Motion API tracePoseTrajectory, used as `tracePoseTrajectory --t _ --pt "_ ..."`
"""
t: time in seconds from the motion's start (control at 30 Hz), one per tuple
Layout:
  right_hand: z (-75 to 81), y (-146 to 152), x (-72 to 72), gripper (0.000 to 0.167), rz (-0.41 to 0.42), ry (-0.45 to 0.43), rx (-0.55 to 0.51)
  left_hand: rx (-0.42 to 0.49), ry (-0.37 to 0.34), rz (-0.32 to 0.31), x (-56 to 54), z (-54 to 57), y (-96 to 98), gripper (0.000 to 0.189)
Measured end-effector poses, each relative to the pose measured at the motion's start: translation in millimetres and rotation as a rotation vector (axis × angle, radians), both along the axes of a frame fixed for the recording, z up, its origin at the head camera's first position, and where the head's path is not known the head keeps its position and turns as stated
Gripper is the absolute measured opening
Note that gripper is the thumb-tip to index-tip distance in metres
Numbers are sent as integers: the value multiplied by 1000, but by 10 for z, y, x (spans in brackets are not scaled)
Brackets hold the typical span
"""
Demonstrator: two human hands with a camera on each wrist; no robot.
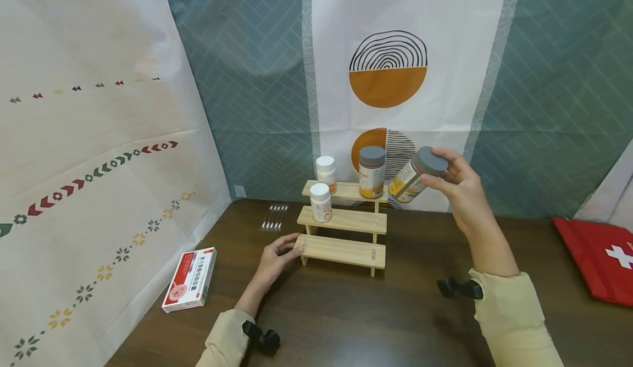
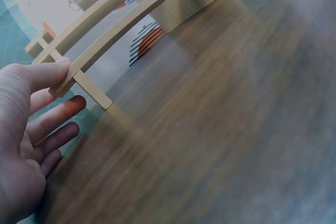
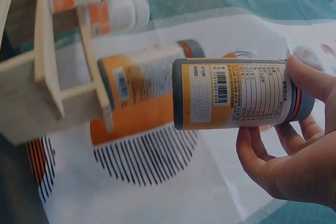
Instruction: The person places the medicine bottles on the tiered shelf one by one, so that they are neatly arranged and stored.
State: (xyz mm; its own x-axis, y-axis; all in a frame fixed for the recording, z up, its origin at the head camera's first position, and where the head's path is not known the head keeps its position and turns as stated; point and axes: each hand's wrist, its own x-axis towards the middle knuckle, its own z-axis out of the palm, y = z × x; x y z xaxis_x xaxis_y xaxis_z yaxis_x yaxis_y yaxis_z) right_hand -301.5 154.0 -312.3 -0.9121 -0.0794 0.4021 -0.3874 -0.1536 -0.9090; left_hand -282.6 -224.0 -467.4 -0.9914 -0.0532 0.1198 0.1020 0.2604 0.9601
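My right hand [image 1: 462, 188] grips a grey-capped supplement bottle [image 1: 412, 174] by its cap end, tilted, beside the rack's top step. In the right wrist view its label with a barcode faces the camera. My left hand [image 1: 278, 257] pinches the left end of the lowest step of a three-step wooden rack [image 1: 341, 250], the thumb on top in the left wrist view. A second grey-capped bottle [image 1: 372, 173] stands upright on the top step, with a small white bottle [image 1: 326, 172] at that step's left. Another white bottle [image 1: 321, 203] stands on the middle step.
A pack of cotton swabs [image 1: 274, 217] lies left of the rack. Further left is a red and white medicine box [image 1: 190, 279]. A red pouch with a white cross [image 1: 600, 260] lies at the table's right. Patterned cloth [image 1: 257, 92] hangs close behind the rack.
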Motion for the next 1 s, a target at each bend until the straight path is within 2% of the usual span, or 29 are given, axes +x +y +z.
tracePoseTrajectory --t 0.27,0.47,0.77,1.0 --pt "112 -185 39 43 104 31 -106 7 1 2 -8 16 -27 41" --pt "144 -291 52 43 144 31 -128 13 12 -8 -16 39 -13 42" --pt "98 -400 43 43 154 11 -97 13 0 -2 -6 12 -27 40" --pt "5 -493 5 43 120 -49 16 10 3 -10 -3 3 -11 41"
